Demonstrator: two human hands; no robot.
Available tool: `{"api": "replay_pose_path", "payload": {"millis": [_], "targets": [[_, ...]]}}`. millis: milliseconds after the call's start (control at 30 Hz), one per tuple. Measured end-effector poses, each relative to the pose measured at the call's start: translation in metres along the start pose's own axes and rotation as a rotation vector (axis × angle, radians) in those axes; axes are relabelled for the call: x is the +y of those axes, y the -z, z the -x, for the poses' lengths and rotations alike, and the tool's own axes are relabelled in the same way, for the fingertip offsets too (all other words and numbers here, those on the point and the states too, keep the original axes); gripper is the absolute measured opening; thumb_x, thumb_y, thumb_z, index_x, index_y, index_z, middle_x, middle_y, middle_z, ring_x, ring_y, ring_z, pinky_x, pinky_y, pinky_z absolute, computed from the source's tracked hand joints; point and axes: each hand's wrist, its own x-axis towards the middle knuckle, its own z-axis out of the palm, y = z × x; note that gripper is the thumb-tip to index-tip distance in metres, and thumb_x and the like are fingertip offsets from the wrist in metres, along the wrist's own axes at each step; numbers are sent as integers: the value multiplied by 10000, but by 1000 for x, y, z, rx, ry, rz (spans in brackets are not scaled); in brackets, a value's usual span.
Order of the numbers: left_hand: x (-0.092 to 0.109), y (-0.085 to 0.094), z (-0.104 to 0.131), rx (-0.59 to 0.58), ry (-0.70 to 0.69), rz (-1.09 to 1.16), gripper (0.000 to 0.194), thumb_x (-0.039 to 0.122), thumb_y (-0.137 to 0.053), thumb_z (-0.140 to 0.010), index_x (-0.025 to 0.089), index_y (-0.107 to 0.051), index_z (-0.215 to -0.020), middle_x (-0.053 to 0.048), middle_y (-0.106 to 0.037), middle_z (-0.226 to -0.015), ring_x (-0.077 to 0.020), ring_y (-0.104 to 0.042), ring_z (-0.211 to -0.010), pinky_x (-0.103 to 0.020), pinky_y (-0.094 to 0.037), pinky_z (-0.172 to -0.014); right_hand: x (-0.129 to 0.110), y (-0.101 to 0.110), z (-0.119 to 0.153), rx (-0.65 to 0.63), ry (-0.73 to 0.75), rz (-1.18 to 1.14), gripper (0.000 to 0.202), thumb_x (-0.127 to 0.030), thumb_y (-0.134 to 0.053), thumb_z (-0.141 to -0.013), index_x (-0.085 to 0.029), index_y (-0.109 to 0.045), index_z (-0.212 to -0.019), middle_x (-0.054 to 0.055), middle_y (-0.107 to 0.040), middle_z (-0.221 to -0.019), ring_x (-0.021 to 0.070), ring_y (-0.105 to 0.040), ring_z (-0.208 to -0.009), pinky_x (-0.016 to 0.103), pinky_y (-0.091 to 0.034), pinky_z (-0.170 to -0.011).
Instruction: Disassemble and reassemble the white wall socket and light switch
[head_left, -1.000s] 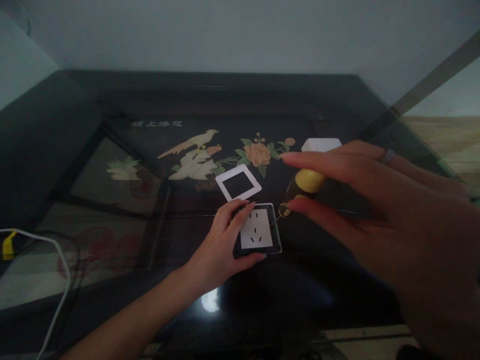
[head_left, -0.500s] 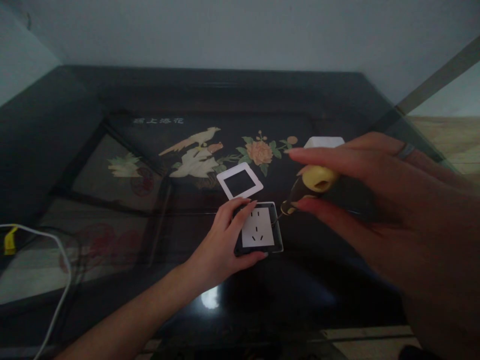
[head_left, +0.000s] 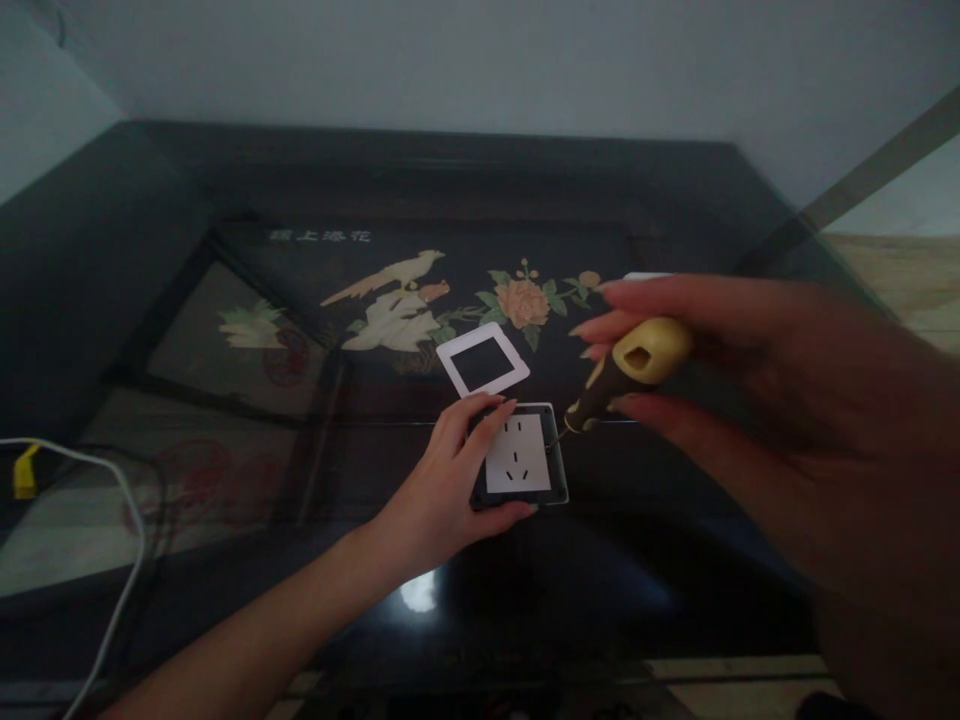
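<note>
A wall socket (head_left: pixel 517 455) with a white face and dark surround lies face up on the dark table. My left hand (head_left: pixel 457 470) grips it from the left, fingers over its far edge and thumb along the near edge. In my right hand (head_left: pixel 735 400) is a screwdriver (head_left: pixel 634 365) with a yellow and dark handle, pinched between thumb and fingers. Its thin shaft slants down to the socket's right side, where the tip meets the dark surround. Just beyond the socket lies a white square cover frame (head_left: pixel 484 360).
A white object (head_left: pixel 649 275) shows partly behind my right hand. On the left, a white cable (head_left: pixel 124 490) with a yellow tag (head_left: pixel 25 473) runs across the glossy table (head_left: pixel 360 640). A pale wall (head_left: pixel 450 60) stands at the far side.
The screwdriver handle has turned in my right hand, and the fingers have shifted around it. More of the white object behind is covered. My left hand keeps its hold on the socket.
</note>
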Motion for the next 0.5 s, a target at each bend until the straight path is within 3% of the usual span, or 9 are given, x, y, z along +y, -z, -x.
{"api": "replay_pose_path", "payload": {"millis": [100,233,333,433,500], "targets": [[-1,0,0,-4,6,-7,861,393,-739,-814,275,-233,-1500,-157,-298,-1486,-362,-317,-1412,-570,-344,-1167,1,3,-1,-73,67,25,345,-224,-543,-954,-299,-579,-1289,-18,-661,-1296,200,-653,-1162,332,-553,-996],[-2,-2,-1,-1,9,-14,876,376,-749,-804,276,-228,-1501,-157,-303,-1484,-369,-331,-1405,-582,-352,-1160,-3,-5,-4,104,116,134,227,-361,-679,-892,-291,-677,-1108,9,-691,-1122,200,-681,-1048,299,-593,-886],[-2,-1,-2,-1,7,-18,869,389,-744,-808,283,-226,-1499,-154,-306,-1484,-368,-336,-1402,-581,-359,-1156,-3,-9,-4,165,70,143,275,-238,-691,-885,-290,-677,-1154,-11,-714,-1049,172,-699,-952,268,-595,-839],[-1,-1,-1,-7,12,-16,865,381,-740,-811,280,-227,-1499,-154,-304,-1484,-367,-334,-1403,-584,-353,-1160,0,-2,-2,50,37,28,465,-137,-649,-884,-281,-585,-1321,-16,-705,-1204,183,-700,-1015,305,-577,-930],[-1,0,-1,-10,14,-16,866,375,-740,-811,273,-225,-1500,-158,-303,-1482,-367,-338,-1400,-581,-358,-1158,1,3,-2,-32,43,-3,439,-123,-604,-899,-269,-582,-1312,-12,-689,-1264,200,-685,-1092,332,-563,-976]]}}
